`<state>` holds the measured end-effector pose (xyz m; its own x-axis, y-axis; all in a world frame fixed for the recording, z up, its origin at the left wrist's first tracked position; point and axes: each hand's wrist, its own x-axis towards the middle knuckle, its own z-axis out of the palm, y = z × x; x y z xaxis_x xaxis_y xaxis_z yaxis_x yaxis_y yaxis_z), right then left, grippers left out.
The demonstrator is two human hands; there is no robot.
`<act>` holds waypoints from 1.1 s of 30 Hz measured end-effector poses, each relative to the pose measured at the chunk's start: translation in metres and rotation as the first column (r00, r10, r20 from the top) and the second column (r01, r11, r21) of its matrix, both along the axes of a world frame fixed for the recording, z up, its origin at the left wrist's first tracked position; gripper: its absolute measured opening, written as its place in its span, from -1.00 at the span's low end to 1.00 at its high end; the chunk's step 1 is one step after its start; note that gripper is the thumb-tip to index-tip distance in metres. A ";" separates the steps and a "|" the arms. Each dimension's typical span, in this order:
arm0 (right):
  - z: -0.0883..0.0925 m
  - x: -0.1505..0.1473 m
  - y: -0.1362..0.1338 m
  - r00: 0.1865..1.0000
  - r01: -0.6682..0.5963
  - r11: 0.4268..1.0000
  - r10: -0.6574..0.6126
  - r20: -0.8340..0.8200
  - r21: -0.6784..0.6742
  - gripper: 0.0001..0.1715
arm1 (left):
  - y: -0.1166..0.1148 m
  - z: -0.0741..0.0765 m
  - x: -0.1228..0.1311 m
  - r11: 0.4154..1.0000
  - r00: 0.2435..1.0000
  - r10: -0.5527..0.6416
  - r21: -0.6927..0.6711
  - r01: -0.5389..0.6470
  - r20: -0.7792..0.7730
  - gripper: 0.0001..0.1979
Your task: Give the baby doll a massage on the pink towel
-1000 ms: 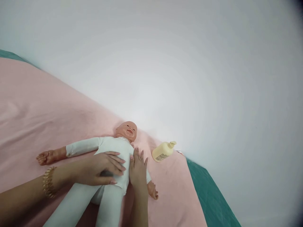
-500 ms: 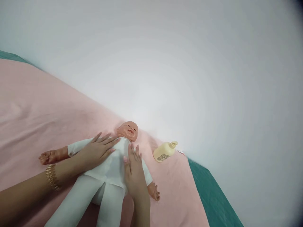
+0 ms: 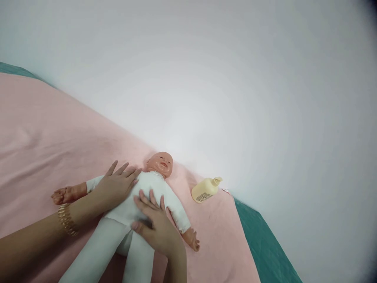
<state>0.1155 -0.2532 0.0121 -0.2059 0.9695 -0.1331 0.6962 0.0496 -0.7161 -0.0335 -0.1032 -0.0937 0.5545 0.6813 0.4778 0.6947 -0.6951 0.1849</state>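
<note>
A baby doll [image 3: 151, 181] with a white cloth body lies on its back, its head toward the wall and its arms spread. My left hand [image 3: 116, 188], with a gold bracelet on the wrist, rests open on the doll's side and upper arm at the left, fingers apart. Across the belly lies my right hand [image 3: 156, 224], its fingers spread over the white cloth. Neither hand grips anything. A pale yellow pump bottle [image 3: 205, 190] is beside the doll on the right, apart from both hands.
Under the doll is a pink sheet [image 3: 73, 137] with creases on the left. A green surface [image 3: 262, 236] shows past its right edge and at the far left. The white wall [image 3: 220, 98] rises right behind the doll's head and the bottle.
My right hand has slid from the doll's chest side down and left onto its belly. My left hand has shifted slightly left, off the chest. The bottle stays in place.
</note>
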 end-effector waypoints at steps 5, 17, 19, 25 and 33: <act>-0.026 0.015 0.011 0.963 0.252 0.965 -0.258 0.081 0.074 -0.23 | -0.001 0.001 0.000 1.000 1.000 -0.001 -0.014 0.001 0.024 -0.49; -0.045 0.037 0.011 0.797 0.522 0.843 -0.536 0.276 0.129 -0.25 | -0.015 0.037 0.000 0.877 0.891 -0.396 -0.195 0.438 0.223 -0.51; -0.045 0.038 0.011 0.787 0.532 0.837 -0.545 0.287 0.130 -0.25 | -0.028 0.053 -0.002 0.668 0.730 -0.603 -0.297 0.682 0.321 -0.55; -0.042 0.036 0.012 0.783 0.528 0.844 -0.529 0.328 0.099 -0.24 | -0.057 0.071 -0.005 0.358 0.519 -0.767 -0.420 0.834 0.378 -0.70; -0.043 0.036 0.012 0.789 0.522 0.847 -0.524 0.319 0.101 -0.25 | -0.029 0.038 0.002 0.663 0.730 -0.671 -0.337 0.669 0.130 -0.52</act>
<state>0.1516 -0.2410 -0.0308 0.3862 0.9176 -0.0935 0.8071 -0.3853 -0.4474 -0.0318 -0.1318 -0.0555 0.9275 0.2388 0.2877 0.0686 -0.8651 0.4968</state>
